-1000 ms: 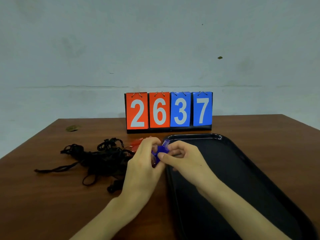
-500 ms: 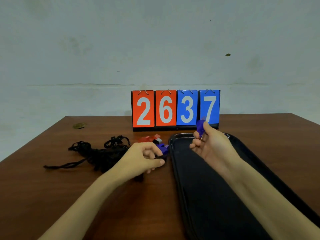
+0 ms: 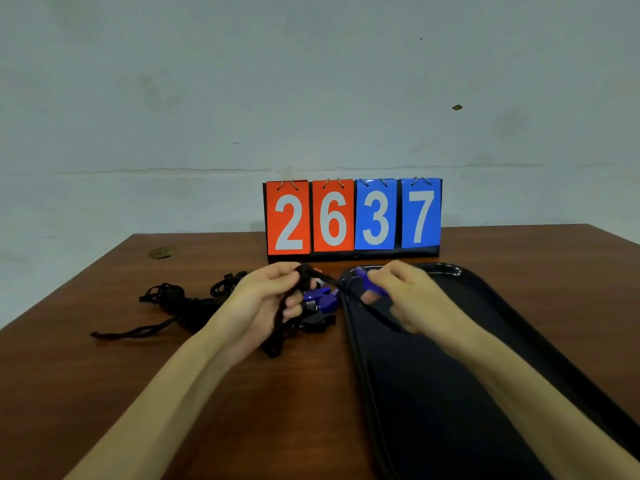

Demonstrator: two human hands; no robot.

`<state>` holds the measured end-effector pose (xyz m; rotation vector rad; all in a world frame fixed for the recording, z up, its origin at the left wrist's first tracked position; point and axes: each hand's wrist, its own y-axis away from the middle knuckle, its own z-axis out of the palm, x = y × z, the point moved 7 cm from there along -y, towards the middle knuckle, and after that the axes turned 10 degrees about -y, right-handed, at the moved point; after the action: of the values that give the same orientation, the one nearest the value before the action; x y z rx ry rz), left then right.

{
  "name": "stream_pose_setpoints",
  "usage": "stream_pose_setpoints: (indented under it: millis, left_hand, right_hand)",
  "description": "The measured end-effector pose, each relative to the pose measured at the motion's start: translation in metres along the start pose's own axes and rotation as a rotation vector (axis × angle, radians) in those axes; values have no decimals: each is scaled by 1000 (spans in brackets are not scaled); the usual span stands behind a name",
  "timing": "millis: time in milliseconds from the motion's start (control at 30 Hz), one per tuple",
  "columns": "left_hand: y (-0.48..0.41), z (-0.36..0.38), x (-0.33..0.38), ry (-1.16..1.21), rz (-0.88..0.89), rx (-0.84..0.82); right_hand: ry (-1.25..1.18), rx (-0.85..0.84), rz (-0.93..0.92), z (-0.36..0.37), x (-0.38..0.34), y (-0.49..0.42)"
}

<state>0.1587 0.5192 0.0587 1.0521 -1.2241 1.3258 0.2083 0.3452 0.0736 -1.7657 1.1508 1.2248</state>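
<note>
Wood fills most of my feed: a brown table (image 3: 104, 393) with a dull sheen, running back to a pale grey wall (image 3: 311, 81) that is stained in patches and has a faint crack line across it. A small dark speck (image 3: 457, 107) sits high on the wall, and a yellowish blotch (image 3: 161, 252) marks the table's far left. At the back edge stands a flip scoreboard (image 3: 353, 216), two orange cards and two blue, reading 2637.

A black tray (image 3: 502, 341) lies on the right half of the table, its near end running out of my view. A tangle of black cords (image 3: 183, 306) is heaped on the bare wood to its left, with a few blue plastic pieces (image 3: 322, 299) just beside the tray's rim.

I see the left hand (image 3: 266, 303) curled round a black cord (image 3: 304, 271), raised above the pile, with a loop hanging down past the palm. The cord runs tight across to a blue plastic piece (image 3: 369, 284) pinched in the right hand (image 3: 412, 296), held over the tray's far left corner. That hand is blurred, so I cannot make out its finger positions more finely.
</note>
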Motion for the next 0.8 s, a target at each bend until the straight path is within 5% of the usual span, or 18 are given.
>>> stream_pose_setpoints:
  millis: [133, 233, 433, 667, 800]
  left_hand:
    - [1, 15, -10, -64, -31, 13]
    - [2, 15, -11, -91, -47, 108]
    - [-2, -20, -30, 284, -146, 421]
    - [2, -46, -29, 782, -189, 574]
    - [4, -41, -22, 771, -125, 489]
  right_hand:
    - [-121, -217, 98, 27, 2, 10]
    - [-68, -104, 43, 18, 2, 7]
    - [29, 170, -105, -8, 0, 1]
    - [86, 213, -108, -11, 4, -2]
    - [149, 247, -118, -14, 4, -1]
